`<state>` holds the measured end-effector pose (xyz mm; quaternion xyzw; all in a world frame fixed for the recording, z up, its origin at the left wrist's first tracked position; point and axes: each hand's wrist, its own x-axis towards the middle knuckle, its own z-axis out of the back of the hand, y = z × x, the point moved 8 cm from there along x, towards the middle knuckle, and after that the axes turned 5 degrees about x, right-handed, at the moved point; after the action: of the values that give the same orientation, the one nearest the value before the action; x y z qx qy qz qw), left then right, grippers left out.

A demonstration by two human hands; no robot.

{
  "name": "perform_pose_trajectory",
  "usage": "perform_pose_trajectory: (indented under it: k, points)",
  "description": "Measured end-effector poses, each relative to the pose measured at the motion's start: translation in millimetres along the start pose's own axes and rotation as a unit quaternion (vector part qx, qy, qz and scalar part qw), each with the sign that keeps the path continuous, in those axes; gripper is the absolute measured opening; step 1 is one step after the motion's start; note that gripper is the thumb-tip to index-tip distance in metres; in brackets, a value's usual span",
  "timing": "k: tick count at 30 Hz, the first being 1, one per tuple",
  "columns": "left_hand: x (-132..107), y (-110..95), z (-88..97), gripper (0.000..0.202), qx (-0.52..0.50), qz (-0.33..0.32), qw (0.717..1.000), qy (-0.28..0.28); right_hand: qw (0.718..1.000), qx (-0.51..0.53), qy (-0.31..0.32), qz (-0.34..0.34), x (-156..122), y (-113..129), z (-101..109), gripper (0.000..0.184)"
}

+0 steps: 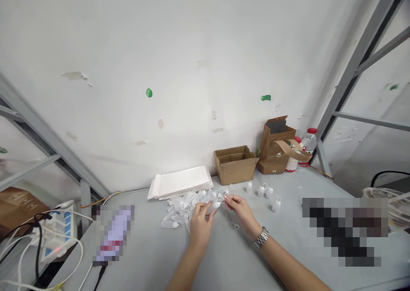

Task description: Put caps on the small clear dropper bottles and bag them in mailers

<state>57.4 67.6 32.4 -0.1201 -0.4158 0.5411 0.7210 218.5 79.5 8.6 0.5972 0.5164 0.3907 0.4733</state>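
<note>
My left hand point(200, 224) is closed around a small clear plastic bottle point(214, 206), held just above the grey table point(224, 257). My right hand point(241, 210), with a metal watch at the wrist, pinches something tiny at the bottle's tip; I cannot make out what it is. Right behind my hands lies a heap of several more clear bottles point(182, 207). Several small white capped bottles point(268, 192) stand upright to the right of my hands. A loose ring-shaped cap point(235, 227) lies on the table under my right hand.
A stack of white bags point(181, 182) lies at the back by the wall. An open cardboard box point(235, 163), a brown torn carton point(277, 148) and a red-capped water bottle point(310, 139) stand at the back right. A power strip with cables point(57, 233) sits at left. Grey shelf struts flank both sides.
</note>
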Motion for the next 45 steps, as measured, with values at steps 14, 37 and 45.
perform_pose_trajectory:
  k: [14,37,45]
  points:
    - [0.0,2.3,-3.1,0.019,-0.001,-0.002,1.0,0.009,0.999,-0.041,-0.015,0.027,1.0,2.2,3.1,0.04]
    - [-2.8,0.2,-5.4,0.022,0.064,-0.029,0.998,0.009,0.992,-0.067,-0.062,0.085,-13.7,5.0,0.1,0.04]
    - [-2.5,-6.1,-1.2,0.021,0.042,-0.023,0.999,0.006,0.995,0.006,-0.059,0.078,-9.9,7.1,4.3,0.04]
